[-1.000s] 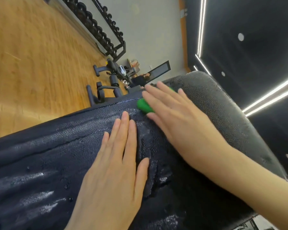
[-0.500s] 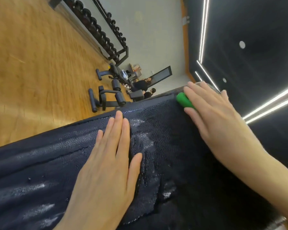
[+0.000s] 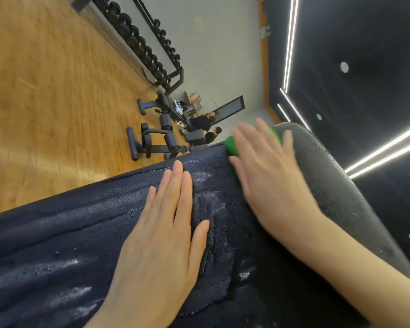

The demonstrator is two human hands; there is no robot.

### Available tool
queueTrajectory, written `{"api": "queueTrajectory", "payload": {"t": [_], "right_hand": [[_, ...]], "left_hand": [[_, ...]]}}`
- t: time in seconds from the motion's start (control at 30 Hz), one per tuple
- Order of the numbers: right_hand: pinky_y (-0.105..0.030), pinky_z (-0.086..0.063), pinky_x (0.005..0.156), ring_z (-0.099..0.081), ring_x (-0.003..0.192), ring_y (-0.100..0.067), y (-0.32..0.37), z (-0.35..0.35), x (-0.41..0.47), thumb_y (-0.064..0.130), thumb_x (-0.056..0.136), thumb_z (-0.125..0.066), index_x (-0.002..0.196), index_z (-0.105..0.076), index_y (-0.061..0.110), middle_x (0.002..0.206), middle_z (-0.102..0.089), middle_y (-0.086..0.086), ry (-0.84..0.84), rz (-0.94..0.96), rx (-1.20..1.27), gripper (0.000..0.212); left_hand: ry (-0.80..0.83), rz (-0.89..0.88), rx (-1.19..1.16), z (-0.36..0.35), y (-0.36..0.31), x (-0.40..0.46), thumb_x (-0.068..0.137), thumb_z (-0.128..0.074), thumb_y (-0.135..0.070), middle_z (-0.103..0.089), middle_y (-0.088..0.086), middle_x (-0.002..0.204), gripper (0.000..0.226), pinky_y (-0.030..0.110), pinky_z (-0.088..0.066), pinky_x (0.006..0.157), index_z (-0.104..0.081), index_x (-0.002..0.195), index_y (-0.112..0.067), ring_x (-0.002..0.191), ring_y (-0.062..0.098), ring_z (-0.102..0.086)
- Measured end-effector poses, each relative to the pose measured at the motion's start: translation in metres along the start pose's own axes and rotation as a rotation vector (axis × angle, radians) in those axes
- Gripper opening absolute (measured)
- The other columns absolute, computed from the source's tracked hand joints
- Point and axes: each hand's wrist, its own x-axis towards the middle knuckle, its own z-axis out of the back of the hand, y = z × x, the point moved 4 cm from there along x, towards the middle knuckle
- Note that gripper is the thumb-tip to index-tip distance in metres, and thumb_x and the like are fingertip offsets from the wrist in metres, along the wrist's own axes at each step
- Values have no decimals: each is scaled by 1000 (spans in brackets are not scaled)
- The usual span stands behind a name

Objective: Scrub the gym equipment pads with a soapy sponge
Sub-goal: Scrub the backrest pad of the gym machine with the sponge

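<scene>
A long dark padded bench pad [image 3: 57, 233] fills the lower view, wet and streaked with white suds. My left hand [image 3: 161, 245] lies flat on it, fingers together, holding nothing. My right hand [image 3: 268, 176] presses a green sponge [image 3: 232, 144] against the pad's far end, near its edge; most of the sponge is hidden under the fingers. The hand is blurred by motion. The view is strongly tilted.
Beyond the pad lies a wooden floor [image 3: 45, 91]. A dumbbell rack [image 3: 140, 41] runs along the far wall, with black gym machines [image 3: 156, 138] in front. Two people [image 3: 206, 129] are near a mirror. Ceiling light strips [image 3: 384, 150] are at right.
My right hand pushed the sponge along the pad to its far end, then came back a little toward me. My left hand stayed flat in the same place.
</scene>
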Motion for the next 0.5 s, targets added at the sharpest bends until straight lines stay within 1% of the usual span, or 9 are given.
{"api": "queueTrajectory", "payload": {"t": [0.07, 0.1, 0.13, 0.23, 0.3, 0.37, 0.43, 0.5], "right_hand": [[-58, -16, 116, -21, 146, -28, 23, -9, 4, 23, 100, -44, 146, -37, 10, 151, -37, -8, 51, 143, 9, 48], [-57, -16, 115, -22, 145, -27, 22, -7, 3, 22, 99, -44, 145, -38, 10, 151, -38, -7, 53, 172, 42, 48], [-57, -17, 114, -23, 145, -26, 13, -1, 3, 22, 99, -43, 144, -39, 11, 151, -39, -6, 41, 162, 81, 47], [-61, -18, 114, -27, 144, -24, -29, 14, -5, 27, 99, -36, 141, -44, 14, 148, -42, -4, -47, 15, 138, 44], [-60, -18, 115, -26, 144, -24, -32, 15, -3, 26, 100, -36, 139, -45, 14, 147, -43, -3, -35, -43, 119, 41], [-56, -15, 117, -21, 146, -24, -10, 7, 11, 25, 102, -38, 142, -42, 14, 150, -40, -3, 28, 9, 80, 42], [-53, -14, 118, -19, 146, -23, 15, -2, 20, 25, 103, -39, 144, -40, 14, 151, -38, -2, 89, 116, 72, 43], [-54, -16, 118, -20, 146, -22, 18, -2, 11, 27, 103, -37, 145, -40, 14, 151, -37, -1, 81, 159, 93, 44]], "left_hand": [[-10, 1, 13, 1, -1, 0, 101, -25, -45, -20, 14, 163, 68, 30, -4, 120, -26, 154, -2, 149, 23, -20], [-9, -2, 14, 1, -1, 0, 101, -25, -45, -21, 14, 162, 68, 31, -5, 119, -27, 153, -2, 149, 24, -21], [-8, -6, 12, 2, -1, -1, 102, -25, -45, -21, 14, 162, 68, 32, -7, 119, -27, 154, -2, 149, 25, -23], [-18, -31, 43, 3, 3, -4, 102, -24, -47, -24, 15, 161, 68, 36, -15, 115, -29, 153, -1, 146, 28, -27], [-12, -46, 55, 3, 4, -5, 102, -24, -48, -26, 16, 160, 69, 38, -18, 114, -31, 152, 0, 145, 30, -30], [-1, -39, 51, 2, 4, -5, 102, -23, -47, -25, 16, 161, 69, 37, -17, 114, -30, 152, 0, 147, 28, -28], [4, -27, 56, 2, 3, -6, 102, -24, -48, -23, 15, 162, 70, 36, -15, 116, -29, 153, -1, 148, 27, -26], [11, -34, 54, 2, 3, -5, 102, -23, -48, -22, 14, 162, 70, 36, -13, 116, -27, 153, -1, 148, 27, -25]]}}
